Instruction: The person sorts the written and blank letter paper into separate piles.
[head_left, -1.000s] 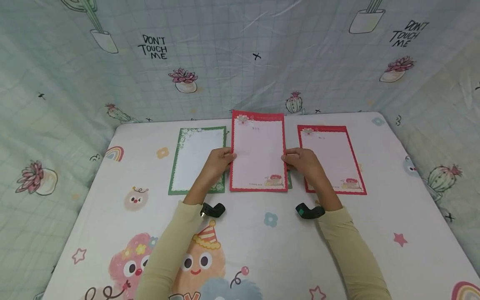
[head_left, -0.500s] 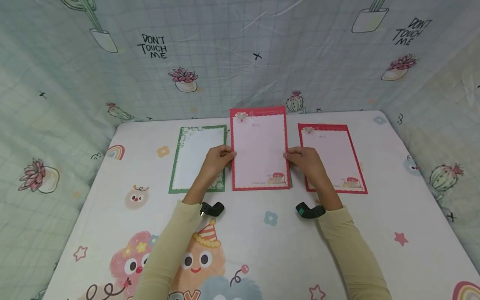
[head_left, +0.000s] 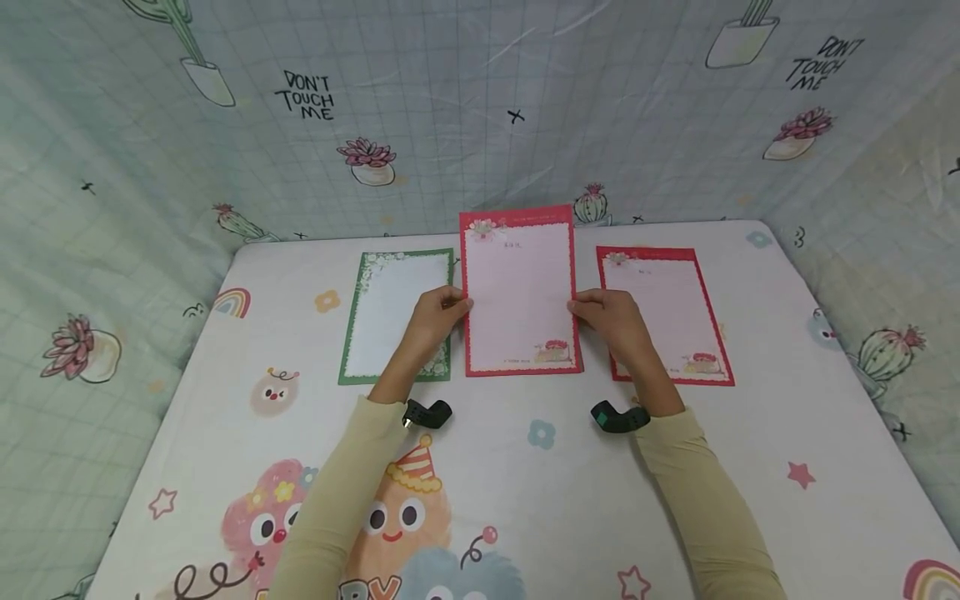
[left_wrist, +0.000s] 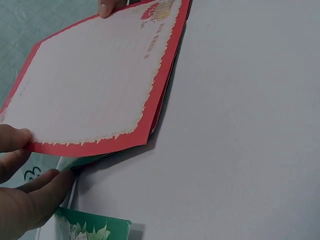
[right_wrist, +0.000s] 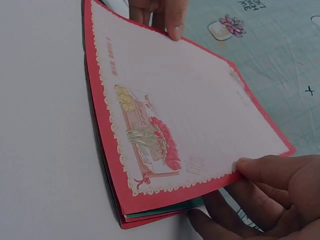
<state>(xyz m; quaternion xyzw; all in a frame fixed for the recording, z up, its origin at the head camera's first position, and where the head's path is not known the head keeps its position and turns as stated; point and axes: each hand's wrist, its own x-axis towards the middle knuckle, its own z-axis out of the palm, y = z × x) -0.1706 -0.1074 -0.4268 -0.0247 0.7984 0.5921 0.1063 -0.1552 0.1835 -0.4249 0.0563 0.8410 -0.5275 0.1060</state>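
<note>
Left hand (head_left: 435, 318), one: grip nearly closed, thumb above and fingers beneath, pinching the left edge of the red-bordered stack (head_left: 519, 296). Right hand (head_left: 615, 320), one: matching pinch, right edge. Stack: red sheet uppermost, green and red edges showing below; held between the hands over the white worktop (head_left: 570, 500). Flanking: green-bordered sheet (head_left: 392, 312), left; second red-bordered sheet (head_left: 663, 308), right.

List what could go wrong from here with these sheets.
The green layer might slip from under the held red-bordered sheet: the right wrist view shows their edges out of line. The left hand could nudge the green-bordered sheet, which it overlaps in the head view; the right hand could likewise disturb the red sheet at right.
</note>
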